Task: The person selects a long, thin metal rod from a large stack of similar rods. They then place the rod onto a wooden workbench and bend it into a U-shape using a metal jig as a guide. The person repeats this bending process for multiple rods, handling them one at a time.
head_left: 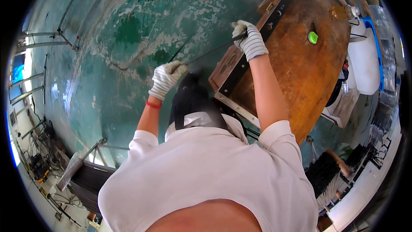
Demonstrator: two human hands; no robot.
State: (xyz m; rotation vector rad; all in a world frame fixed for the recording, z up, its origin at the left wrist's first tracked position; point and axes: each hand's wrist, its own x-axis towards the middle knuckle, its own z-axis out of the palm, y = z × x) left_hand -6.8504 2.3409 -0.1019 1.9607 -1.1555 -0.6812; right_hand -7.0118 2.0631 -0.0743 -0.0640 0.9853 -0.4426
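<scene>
Both of my hands wear white striped gloves. My left hand [166, 78] is closed around a thin dark strip [206, 53] in front of my body. The strip slants up to my right hand [250, 41], whose fingers wrap its thicker dark end near the table's edge. A short dark length also sticks out above my left hand; whether it belongs to the same strip I cannot tell. Beside my right hand, a black rail [257, 45] with bolts or knobs runs along the wooden table [296, 77].
On the table lies a small bright green object [313, 38] with a dark tip. White plastic containers [364, 62] stand beyond it. Black-bristled brushes [326, 169] are at the lower right. Metal frames [43, 43] stand at left, on a worn green floor [124, 30]. Dark stacked strips [88, 184] lie at lower left.
</scene>
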